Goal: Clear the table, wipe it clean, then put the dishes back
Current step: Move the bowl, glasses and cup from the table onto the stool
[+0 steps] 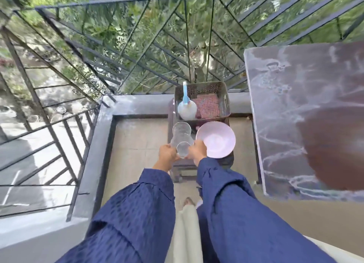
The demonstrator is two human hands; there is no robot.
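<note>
A tall clear glass jug and a small clear tumbler stand on a low dark stool, with a pale pink bowl just to their right. My left hand curls around the jug's lower left side. My right hand grips the tumbler from the right, beside the bowl's rim. Both arms wear blue sleeves. To the right is the marble table, its top wet and streaked with a brown smear.
Behind the glassware a perforated basket holds a white spray bottle with a blue nozzle and a pink cloth. A metal balcony railing runs along the far and left sides. The tiled floor lies left of the stool.
</note>
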